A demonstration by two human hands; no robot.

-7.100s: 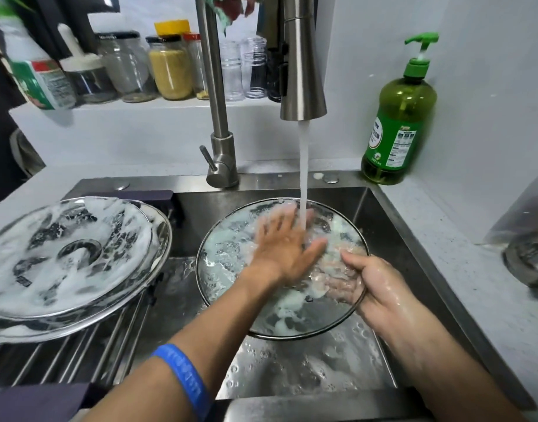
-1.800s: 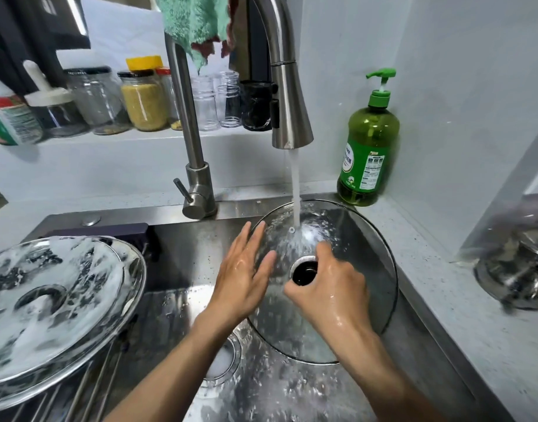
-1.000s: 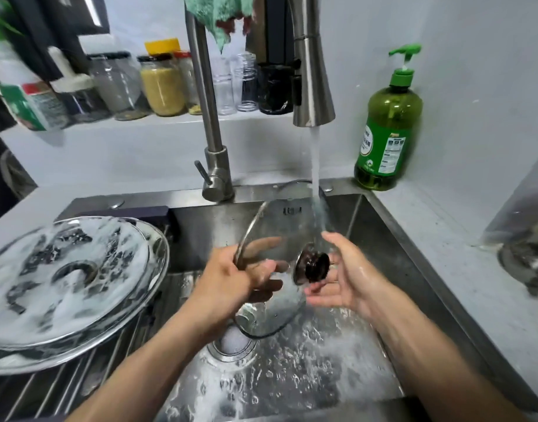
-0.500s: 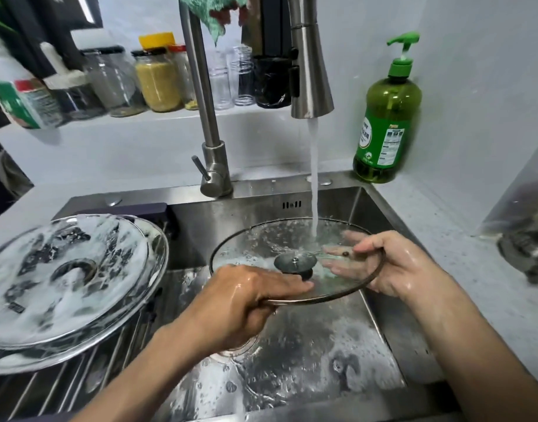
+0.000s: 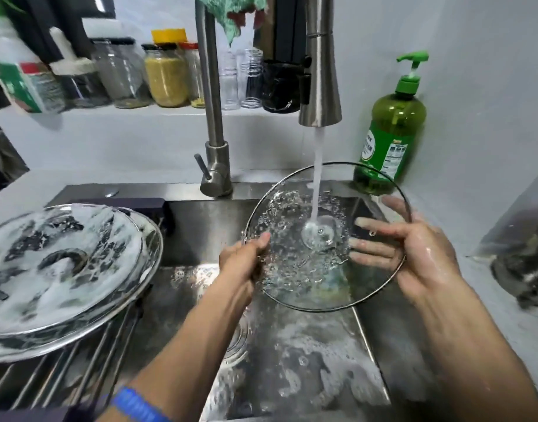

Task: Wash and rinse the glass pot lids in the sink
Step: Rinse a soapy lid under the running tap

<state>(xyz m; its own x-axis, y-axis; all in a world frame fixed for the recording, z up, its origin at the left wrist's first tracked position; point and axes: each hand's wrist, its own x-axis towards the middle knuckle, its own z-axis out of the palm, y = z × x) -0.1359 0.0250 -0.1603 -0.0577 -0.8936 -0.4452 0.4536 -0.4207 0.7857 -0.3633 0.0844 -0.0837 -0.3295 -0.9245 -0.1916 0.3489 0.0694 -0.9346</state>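
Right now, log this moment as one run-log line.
phase: rinsing | glass lid under tap stream | left hand grips rim | right hand supports opposite edge | soapy lids waiting on rack

— Where's the lid [image 5: 295, 269]?
— Tilted under the tap [image 5: 319, 86], water hitting its centre. The left hand [image 5: 246, 263] grips its left rim; the right hand [image 5: 414, 257] cradles the right rim, fingers spread behind the glass.
— And beside the sink [image 5: 200, 226]?
— Two soapy lids [image 5: 63, 269], stacked on a rack [image 5: 79, 360].

- Clear glass lid [image 5: 295, 269], metal-rimmed, tilted up above the sink [image 5: 368, 345], underside facing the camera, water streaming onto its centre, bubbles across the glass.
- Soapy lids [image 5: 63, 269] stacked left of the sink basin on the rack, coated in white foam.
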